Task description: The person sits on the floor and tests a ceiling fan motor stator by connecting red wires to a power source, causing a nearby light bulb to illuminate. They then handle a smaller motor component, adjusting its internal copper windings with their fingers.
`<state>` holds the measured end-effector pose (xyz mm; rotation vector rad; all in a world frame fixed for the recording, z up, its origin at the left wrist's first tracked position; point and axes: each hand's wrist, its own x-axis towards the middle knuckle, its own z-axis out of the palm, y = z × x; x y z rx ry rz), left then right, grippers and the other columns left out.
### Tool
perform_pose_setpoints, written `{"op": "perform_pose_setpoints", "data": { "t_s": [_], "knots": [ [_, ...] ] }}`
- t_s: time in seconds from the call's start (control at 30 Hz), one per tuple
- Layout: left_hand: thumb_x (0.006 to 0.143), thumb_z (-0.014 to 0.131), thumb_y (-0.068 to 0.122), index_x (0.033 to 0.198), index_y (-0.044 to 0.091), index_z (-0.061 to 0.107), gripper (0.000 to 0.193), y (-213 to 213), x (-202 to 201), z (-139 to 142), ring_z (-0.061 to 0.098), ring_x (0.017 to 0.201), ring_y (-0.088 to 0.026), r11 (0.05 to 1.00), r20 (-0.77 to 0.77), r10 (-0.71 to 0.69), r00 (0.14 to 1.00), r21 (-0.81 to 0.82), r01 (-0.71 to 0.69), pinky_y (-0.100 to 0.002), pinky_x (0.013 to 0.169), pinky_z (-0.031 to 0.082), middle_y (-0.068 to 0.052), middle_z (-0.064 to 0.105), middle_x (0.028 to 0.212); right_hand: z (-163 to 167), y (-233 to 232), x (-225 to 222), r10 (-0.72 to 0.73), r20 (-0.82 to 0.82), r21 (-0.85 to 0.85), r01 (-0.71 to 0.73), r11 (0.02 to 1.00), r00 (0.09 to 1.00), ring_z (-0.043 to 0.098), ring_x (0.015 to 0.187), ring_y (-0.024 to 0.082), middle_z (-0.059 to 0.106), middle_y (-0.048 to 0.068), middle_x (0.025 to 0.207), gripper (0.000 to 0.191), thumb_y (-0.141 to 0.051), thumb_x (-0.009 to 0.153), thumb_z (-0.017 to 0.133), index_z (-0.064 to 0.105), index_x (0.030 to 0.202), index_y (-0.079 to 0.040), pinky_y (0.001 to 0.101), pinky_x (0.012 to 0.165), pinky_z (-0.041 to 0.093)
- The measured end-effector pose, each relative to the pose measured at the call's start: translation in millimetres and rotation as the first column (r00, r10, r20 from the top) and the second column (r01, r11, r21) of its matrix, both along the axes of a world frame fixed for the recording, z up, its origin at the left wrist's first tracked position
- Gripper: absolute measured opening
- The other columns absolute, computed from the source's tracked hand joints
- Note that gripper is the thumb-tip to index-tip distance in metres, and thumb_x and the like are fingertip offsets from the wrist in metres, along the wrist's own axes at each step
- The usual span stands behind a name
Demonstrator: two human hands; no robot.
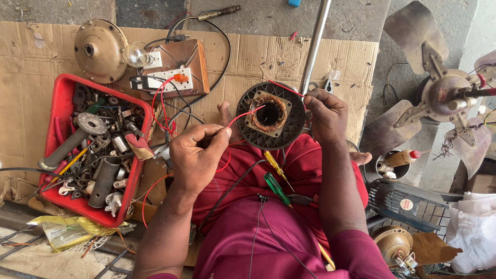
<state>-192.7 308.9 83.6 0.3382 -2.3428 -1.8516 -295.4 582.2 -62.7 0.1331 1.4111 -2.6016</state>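
Stator on lap; cardboard over concrete floor.

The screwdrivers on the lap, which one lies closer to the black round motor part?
The yellow-handled screwdriver. It lies just below the black stator ring, while the green-handled screwdriver sits lower on the red cloth, nearer the person's body.
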Motion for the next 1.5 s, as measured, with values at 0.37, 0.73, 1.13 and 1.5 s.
{"op": "perform_pose_setpoints", "data": {
  "t_s": [0.37,0.73,1.13,1.5],
  "knots": [
    [0.095,0.076,0.003,0.096,0.001,0.075,0.002,-1.5,0.7,2.1,0.065,0.071,-0.002,1.000,-0.012,0.009,1.000,0.021,-0.008,-0.017,0.061,0.053,-0.002,0.072,0.083,-0.3,0.3,0.4,-0.016,-0.011,0.007,0.016,1.000,1.000,0.067,0.092,0.015,0.071,0.010,0.101,0.010,0.003,0.096,0.073,0.074,0.105,0.005,0.0279,0.085,0.057],
    [0.095,0.076,0.003,0.097,0.001,0.075,0.003,-1.5,-0.1,5.2,0.068,0.074,-0.004,1.000,-0.009,0.013,1.000,0.026,-0.013,-0.018,0.065,0.056,-0.003,0.073,0.085,-2.0,2.6,0.5,-0.004,-0.012,0.000,0.004,1.000,1.000,0.068,0.091,0.016,0.072,0.011,0.100,0.010,0.002,0.096,0.073,0.073,0.105,0.006,0.0282,0.082,0.058],
    [0.095,0.076,0.002,0.097,0.001,0.075,0.002,-2.5,-0.1,3.1,0.070,0.074,-0.005,1.000,-0.016,-0.003,1.000,0.011,0.003,-0.019,0.064,0.058,-0.004,0.074,0.084,-2.7,-0.4,-1.3,-0.017,-0.016,0.067,0.018,0.998,1.000,0.066,0.091,0.013,0.073,0.008,0.099,0.017,-0.004,0.097,0.077,0.073,0.110,0.004,0.0274,0.086,0.056],
    [0.095,0.075,0.002,0.096,0.001,0.075,0.002,-1.5,-1.0,3.3,0.069,0.073,-0.005,1.000,-0.017,-0.004,1.000,0.027,0.004,-0.019,0.063,0.057,-0.004,0.074,0.083,1.9,-3.3,-4.2,-0.086,-0.015,0.121,0.087,0.989,0.996,0.063,0.091,0.012,0.073,0.005,0.098,0.018,-0.008,0.096,0.078,0.074,0.110,0.003,0.0266,0.086,0.052]
  ]
}}
